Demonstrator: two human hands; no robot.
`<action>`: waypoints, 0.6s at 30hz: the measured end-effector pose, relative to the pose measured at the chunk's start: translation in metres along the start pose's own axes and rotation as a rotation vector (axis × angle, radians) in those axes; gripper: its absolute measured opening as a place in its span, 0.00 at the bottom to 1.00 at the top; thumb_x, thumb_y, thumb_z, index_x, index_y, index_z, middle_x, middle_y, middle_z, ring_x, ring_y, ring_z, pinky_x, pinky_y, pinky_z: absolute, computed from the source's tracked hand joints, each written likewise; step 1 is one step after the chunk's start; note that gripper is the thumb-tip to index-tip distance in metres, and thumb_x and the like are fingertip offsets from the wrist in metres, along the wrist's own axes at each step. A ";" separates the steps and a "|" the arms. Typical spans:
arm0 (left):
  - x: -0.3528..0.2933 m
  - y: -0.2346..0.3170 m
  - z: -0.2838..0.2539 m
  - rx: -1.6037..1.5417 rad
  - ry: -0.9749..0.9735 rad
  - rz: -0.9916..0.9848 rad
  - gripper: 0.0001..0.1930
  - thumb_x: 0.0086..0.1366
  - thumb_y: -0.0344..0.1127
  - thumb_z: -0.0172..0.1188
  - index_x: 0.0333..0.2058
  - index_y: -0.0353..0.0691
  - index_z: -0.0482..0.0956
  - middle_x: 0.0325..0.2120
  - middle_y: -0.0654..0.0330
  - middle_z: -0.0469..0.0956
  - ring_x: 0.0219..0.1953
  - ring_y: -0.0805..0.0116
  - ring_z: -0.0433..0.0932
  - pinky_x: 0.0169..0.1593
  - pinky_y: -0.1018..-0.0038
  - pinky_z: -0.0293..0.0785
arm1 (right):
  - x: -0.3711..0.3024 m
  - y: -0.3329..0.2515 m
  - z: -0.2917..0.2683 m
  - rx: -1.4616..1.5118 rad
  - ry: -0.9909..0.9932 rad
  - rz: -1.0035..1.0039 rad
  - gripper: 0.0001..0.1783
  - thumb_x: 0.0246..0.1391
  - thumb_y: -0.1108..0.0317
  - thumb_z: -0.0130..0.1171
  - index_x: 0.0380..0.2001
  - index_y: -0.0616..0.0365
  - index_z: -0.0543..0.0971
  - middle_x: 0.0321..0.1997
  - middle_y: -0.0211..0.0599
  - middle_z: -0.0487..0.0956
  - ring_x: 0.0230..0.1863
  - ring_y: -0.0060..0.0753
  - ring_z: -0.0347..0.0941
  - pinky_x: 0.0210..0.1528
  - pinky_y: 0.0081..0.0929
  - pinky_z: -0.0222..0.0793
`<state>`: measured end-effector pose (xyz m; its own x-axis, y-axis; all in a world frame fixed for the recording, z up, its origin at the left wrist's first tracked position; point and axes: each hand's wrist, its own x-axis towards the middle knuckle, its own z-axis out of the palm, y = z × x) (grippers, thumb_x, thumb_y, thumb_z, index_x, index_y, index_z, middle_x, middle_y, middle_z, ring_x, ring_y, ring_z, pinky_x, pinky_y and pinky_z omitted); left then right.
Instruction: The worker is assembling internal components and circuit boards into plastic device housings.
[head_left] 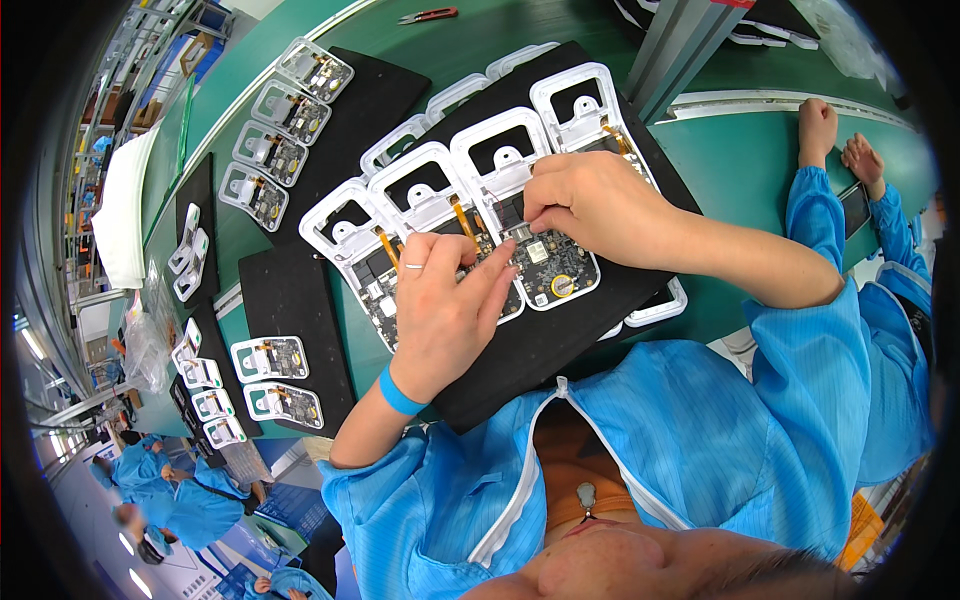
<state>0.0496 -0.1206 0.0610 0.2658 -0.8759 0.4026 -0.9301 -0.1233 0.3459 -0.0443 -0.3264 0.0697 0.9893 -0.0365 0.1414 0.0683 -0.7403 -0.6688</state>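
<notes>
A row of white plastic device housings (498, 150) with exposed circuit boards lies on a black foam mat (560, 340) in front of me. My left hand (445, 305), with a ring and a blue wristband, rests on one board, fingers pressing near an orange flex cable (462, 215). My right hand (590, 205) pinches down on the neighbouring circuit board (555, 265), which carries a round coin cell. Fingertips of both hands meet at the seam between the two boards. Neither hand lifts anything.
More open housings (285, 125) lie on a second black mat at the back left, others (270, 360) sit at the left on the green bench. Red-handled cutters (428, 15) lie at the far edge. A co-worker's hands (840, 140) in blue sleeves rest at the right.
</notes>
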 end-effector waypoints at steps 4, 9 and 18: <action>0.002 0.000 0.000 0.018 0.017 -0.005 0.14 0.51 0.31 0.67 0.40 0.41 0.84 0.29 0.60 0.67 0.34 0.61 0.65 0.37 0.67 0.63 | -0.001 0.002 0.001 0.005 0.014 -0.013 0.04 0.46 0.74 0.62 0.26 0.62 0.78 0.29 0.39 0.77 0.34 0.46 0.76 0.36 0.36 0.71; 0.003 0.001 -0.002 0.050 -0.005 0.012 0.14 0.52 0.31 0.67 0.40 0.41 0.83 0.29 0.60 0.67 0.34 0.61 0.65 0.38 0.67 0.63 | 0.002 -0.003 -0.004 0.003 -0.020 0.025 0.04 0.46 0.72 0.63 0.25 0.60 0.80 0.30 0.41 0.79 0.36 0.47 0.77 0.39 0.39 0.72; 0.003 0.002 -0.002 0.094 -0.036 0.025 0.16 0.53 0.33 0.67 0.42 0.42 0.82 0.29 0.60 0.67 0.35 0.61 0.65 0.39 0.66 0.63 | 0.003 -0.007 -0.011 -0.007 -0.071 0.052 0.05 0.48 0.74 0.62 0.29 0.63 0.78 0.33 0.43 0.78 0.36 0.46 0.76 0.41 0.35 0.72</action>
<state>0.0493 -0.1229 0.0643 0.2347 -0.8954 0.3784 -0.9564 -0.1431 0.2547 -0.0429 -0.3290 0.0825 0.9982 -0.0274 0.0539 0.0157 -0.7435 -0.6686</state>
